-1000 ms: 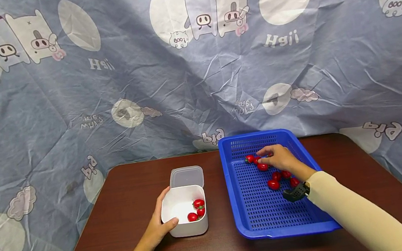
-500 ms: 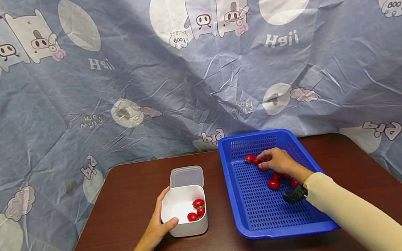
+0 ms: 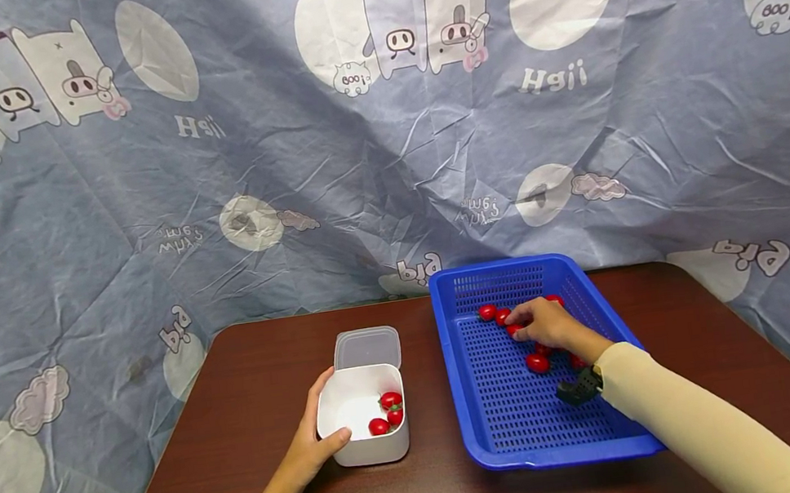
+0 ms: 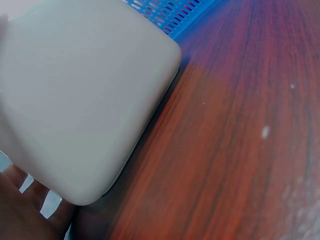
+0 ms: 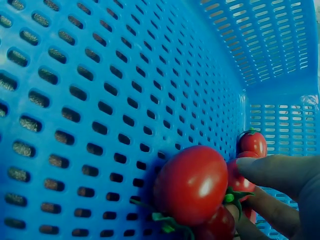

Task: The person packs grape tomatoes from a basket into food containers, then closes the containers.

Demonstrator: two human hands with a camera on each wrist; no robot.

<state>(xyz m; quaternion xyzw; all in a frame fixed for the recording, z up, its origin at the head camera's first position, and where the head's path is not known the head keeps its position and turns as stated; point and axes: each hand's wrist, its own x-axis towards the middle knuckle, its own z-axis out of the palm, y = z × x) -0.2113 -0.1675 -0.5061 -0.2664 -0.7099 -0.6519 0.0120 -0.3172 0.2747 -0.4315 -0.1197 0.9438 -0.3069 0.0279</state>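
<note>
My left hand grips a white square container by its left side, thumb over the near wall. Several cherry tomatoes lie in its right part. The left wrist view shows the container's pale outer wall up close, with fingers at lower left. My right hand is down inside a blue perforated basket. Its thumb and fingers pinch a cherry tomato; the fingers partly hide it. A larger-looking cherry tomato with a green stem sits nearer that camera.
A translucent lid lies just behind the white container. More cherry tomatoes are spread on the basket floor around the right hand. Both containers stand on a dark brown table, and a printed grey-blue cloth hangs behind it.
My right hand has come slightly nearer and its fingers have closed on a tomato. Neighbouring tomatoes have shifted a little left. The left hand and white container stay put.
</note>
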